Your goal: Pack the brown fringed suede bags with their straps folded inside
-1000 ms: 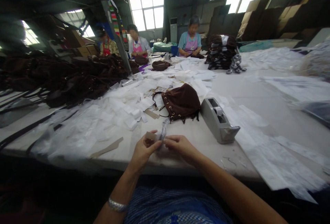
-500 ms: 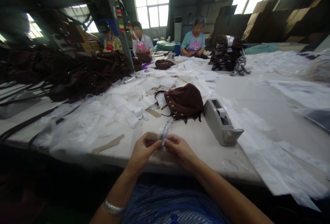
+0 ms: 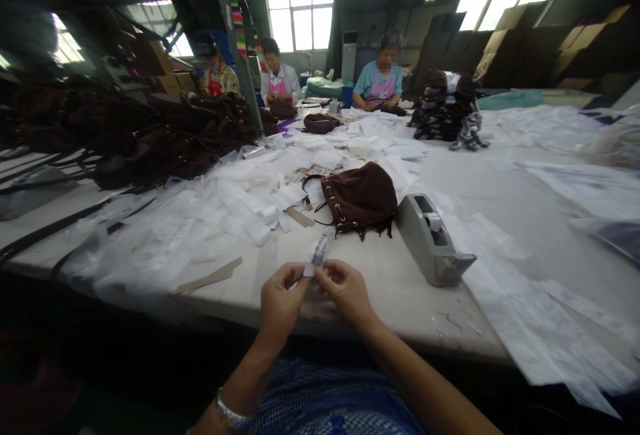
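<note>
At the far left of the desk (image 3: 400,288) lay a heap of dark brown bags (image 3: 150,135), and next to it a wide scatter of white slips (image 3: 215,221), with a flat cardboard strip (image 3: 210,277) near the front edge. Just over that edge, in front of me, my left hand (image 3: 280,301) was closed in a pinch, thumb and forefinger gripping the lower end of a small clear wrapper (image 3: 320,251). My right hand (image 3: 346,291) met it from the other side, fingertips pinched on the same wrapper, so the two hands touched around it while its crumpled upper end stood up above my fingers. Beyond the hands a brown drawstring pouch (image 3: 363,196) rested on the desk, its fringe toward me, and just beside it on the right stood a grey tape dispenser (image 3: 434,240). Farther right, clear plastic sheets (image 3: 540,328) covered the desk. Along the far side sat three co-workers (image 3: 380,81), with a stack of dark goods (image 3: 445,105) near the rightmost one.
</note>
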`<state>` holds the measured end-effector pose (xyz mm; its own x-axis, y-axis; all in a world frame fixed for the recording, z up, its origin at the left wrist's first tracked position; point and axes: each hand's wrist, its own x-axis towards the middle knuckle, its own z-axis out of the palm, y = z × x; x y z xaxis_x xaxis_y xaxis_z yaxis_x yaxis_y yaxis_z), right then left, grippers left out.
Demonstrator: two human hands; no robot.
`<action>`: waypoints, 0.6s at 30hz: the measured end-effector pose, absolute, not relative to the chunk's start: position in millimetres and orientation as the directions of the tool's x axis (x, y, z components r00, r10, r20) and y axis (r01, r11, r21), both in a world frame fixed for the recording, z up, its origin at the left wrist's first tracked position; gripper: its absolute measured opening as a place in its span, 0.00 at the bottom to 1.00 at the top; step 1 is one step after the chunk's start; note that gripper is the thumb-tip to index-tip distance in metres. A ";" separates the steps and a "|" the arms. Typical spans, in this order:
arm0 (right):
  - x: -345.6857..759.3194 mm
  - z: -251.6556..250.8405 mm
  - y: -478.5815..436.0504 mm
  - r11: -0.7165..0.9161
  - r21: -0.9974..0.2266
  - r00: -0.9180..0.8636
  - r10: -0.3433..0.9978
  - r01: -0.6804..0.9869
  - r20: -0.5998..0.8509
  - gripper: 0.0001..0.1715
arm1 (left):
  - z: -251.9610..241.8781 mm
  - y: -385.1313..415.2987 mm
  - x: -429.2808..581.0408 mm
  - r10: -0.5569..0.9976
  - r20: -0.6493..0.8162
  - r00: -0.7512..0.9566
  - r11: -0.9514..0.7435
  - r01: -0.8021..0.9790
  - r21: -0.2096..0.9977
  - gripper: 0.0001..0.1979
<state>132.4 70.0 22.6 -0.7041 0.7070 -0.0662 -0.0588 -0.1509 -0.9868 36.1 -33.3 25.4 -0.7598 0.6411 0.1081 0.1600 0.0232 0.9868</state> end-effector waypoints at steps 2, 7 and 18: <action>130.5 18.6 69.1 -0.124 -0.990 -0.682 0.730 -0.064 -0.048 0.21 | 28.7 -35.2 39.5 0.661 0.124 -0.740 0.021 0.184 0.983 0.09; 131.0 12.0 65.9 -0.002 -0.998 -0.638 0.769 -0.056 0.034 0.18 | 37.4 -39.2 40.5 0.699 0.100 -0.708 0.031 0.170 0.985 0.12; 136.6 13.6 61.4 0.051 -0.998 -0.638 0.767 -0.035 0.062 0.16 | 31.7 -37.5 30.4 0.683 0.032 -0.730 0.076 0.114 0.991 0.13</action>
<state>136.6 61.4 13.6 -0.6383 0.7673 0.0618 -0.0348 0.0514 -0.9981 30.4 -37.5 31.7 -0.7302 0.6825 0.0317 0.1138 0.0757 0.9906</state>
